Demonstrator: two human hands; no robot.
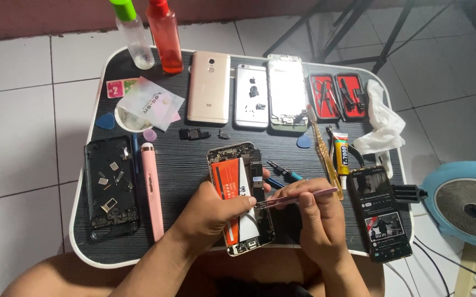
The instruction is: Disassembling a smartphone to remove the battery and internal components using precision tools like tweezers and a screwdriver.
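An opened phone (239,181) with a red and white battery lies on the dark tray table (188,165) near its front edge. My left hand (210,212) rests on the phone's lower half, thumb across the battery, holding it in place. My right hand (317,212) grips pink tweezers (298,199) whose tip points left at the phone's circuit board strip beside the battery.
A dark phone frame (111,190) with loose parts and a pink pen-shaped tool (152,190) lie left. Behind are two phone backs (209,87), a bright screen frame (286,91), two bottles (163,36), a red tool case (337,96). A lit phone (381,212), glue tube (341,154) and fan (466,203) sit right.
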